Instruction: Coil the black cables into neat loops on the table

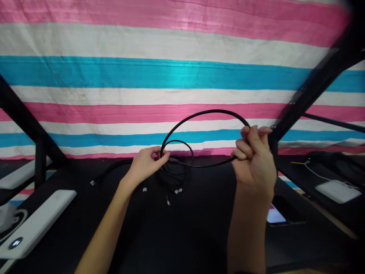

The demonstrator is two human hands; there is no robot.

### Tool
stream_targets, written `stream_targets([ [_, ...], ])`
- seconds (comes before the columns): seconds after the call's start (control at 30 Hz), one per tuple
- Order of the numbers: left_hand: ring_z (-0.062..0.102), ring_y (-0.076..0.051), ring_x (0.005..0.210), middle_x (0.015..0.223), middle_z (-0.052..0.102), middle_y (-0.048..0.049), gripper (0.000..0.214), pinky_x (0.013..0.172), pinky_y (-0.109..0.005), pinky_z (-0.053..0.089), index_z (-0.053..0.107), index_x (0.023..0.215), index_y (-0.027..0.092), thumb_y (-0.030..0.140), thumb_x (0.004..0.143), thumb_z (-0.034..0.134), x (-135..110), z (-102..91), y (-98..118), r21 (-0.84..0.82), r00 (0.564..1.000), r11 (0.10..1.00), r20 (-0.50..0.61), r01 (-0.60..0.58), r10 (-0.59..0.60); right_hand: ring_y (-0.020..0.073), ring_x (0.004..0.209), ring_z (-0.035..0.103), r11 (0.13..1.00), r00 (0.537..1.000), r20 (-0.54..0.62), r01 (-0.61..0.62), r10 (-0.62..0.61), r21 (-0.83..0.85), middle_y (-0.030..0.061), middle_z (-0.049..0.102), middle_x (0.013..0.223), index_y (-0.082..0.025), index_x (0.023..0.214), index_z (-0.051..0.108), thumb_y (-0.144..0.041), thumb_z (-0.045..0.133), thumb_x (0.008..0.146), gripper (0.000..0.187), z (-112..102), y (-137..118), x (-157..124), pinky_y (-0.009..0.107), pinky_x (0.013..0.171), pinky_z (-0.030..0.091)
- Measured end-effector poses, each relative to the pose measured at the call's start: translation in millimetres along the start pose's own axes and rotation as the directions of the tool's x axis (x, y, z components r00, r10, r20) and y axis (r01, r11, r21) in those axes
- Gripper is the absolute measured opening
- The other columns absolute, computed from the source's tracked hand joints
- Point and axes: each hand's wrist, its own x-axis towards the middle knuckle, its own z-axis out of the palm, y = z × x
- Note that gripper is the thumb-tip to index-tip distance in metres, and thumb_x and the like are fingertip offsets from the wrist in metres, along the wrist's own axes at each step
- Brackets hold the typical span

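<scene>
A pink, white and blue striped sheet (176,72) hangs behind the black table (171,236) I'm working over. My hands are well apart, both on one black cable (215,111), its loop between them, just off centre toward 3 o'clock. My left hand (145,161), at 8 o'clock, pinches it; my right hand (255,158), near 3, curls its fingers round it. More black cables (114,164) lie around 7 o'clock, a lit phone (276,214) toward 4.
</scene>
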Motion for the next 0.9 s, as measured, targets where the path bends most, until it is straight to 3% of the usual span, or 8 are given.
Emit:
stream_targets([
  [0.2,0.065,-0.026,0.076,0.099,0.069,-0.0097,0.074,0.064,-0.032,0.043,0.054,0.123,0.023,0.072,0.068,0.047,-4,-33.4,-32,0.238,0.917,0.946,0.281,0.219,-0.283,0.0021,0.038,0.011,0.993,0.993,-0.003,0.118,-0.118,-0.011,-0.0085,0.055,0.063,-0.023,0.074,0.041,-0.021,0.076,0.059,0.038,-18,-9,10,0.021,0.038,0.001],
  [0.3,0.063,-0.037,0.092,0.126,0.053,-0.027,0.093,0.071,-0.039,0.045,0.04,0.136,0.01,0.076,0.07,0.037,2,-26.3,-55,0.336,0.86,0.853,0.184,0.4,-0.476,0.0019,0.037,0.017,0.985,0.983,0.065,0.172,-0.171,-0.019,-0.0102,0.052,0.056,-0.023,0.076,0.042,-0.015,0.08,0.051,0.046,-29,-18,11,0.02,0.038,0.003],
  [0.37,0.053,-0.041,0.111,0.139,0.037,-0.0306,0.102,0.08,-0.043,0.043,0.026,0.143,0.007,0.075,0.069,0.043,9,-13.2,-64,0.311,0.914,0.881,0.081,0.355,-0.397,0.003,0.036,0.023,0.979,0.976,0.1,0.198,-0.192,-0.052,-0.0103,0.049,0.051,-0.023,0.077,0.044,-0.02,0.083,0.049,0.047,-32,-19,10,0.02,0.038,0.006],
  [0.43,0.05,-0.037,0.115,0.139,0.041,-0.0241,0.098,0.085,-0.041,0.042,0.028,0.143,0.013,0.07,0.068,0.052,16,0.2,-64,0.174,0.96,0.969,0.187,0.175,-0.207,0.0045,0.037,0.029,0.972,0.97,0.133,0.217,-0.205,-0.087,-0.0094,0.047,0.048,-0.024,0.076,0.046,-0.028,0.083,0.052,0.045,-29,-14,9,0.02,0.038,0.007],
  [0.6,0.059,-0.022,0.087,0.092,0.067,-0.0075,0.042,0.078,-0.032,0.043,0.067,0.094,0.015,0.052,0.079,0.054,24,15.3,-48,-0.278,0.803,0.96,0.575,0.012,0.156,0.0033,0.037,0.026,0.977,0.962,0.223,0.182,-0.155,-0.109,-0.0077,0.052,0.054,-0.024,0.075,0.045,-0.033,0.08,0.059,0.04,-20,2,12,0.021,0.037,0.008],
  [0.67,0.059,-0.02,0.086,0.086,0.066,-0.0063,0.033,0.081,-0.032,0.043,0.067,0.081,0.015,0.046,0.081,0.054,26,13.8,-43,-0.36,0.859,0.933,0.477,-0.003,0.187,0.003,0.036,0.021,0.982,0.962,0.239,0.162,-0.135,-0.098,-0.0079,0.052,0.056,-0.024,0.075,0.045,-0.031,0.079,0.062,0.037,-24,0,16,0.021,0.036,0.006],
  [0.77,0.06,-0.019,0.09,0.089,0.066,-0.0053,0.029,0.088,-0.034,0.041,0.06,0.075,0.017,0.04,0.087,0.048,26,6.4,-37,-0.571,0.98,0.817,0.101,-0.085,0.172,0.0035,0.036,0.015,0.992,0.966,0.245,0.101,-0.078,-0.082,-0.0078,0.048,0.055,-0.025,0.074,0.048,-0.025,0.079,0.062,0.033,-41,-11,23,0.023,0.035,0.001],
  [0.9,0.063,-0.017,0.089,0.087,0.066,-0.0037,0.025,0.089,-0.033,0.042,0.053,0.073,0.018,0.035,0.09,0.046,16,-5.0,-14,-0.661,0.966,0.705,-0.182,-0.257,0.182,0.0043,0.035,0.02,0.987,0.949,0.311,0.098,-0.053,-0.128,-0.0082,0.044,0.048,-0.027,0.078,0.059,-0.025,0.081,0.059,0.03,-55,-14,26,0.021,0.034,0.008],
])
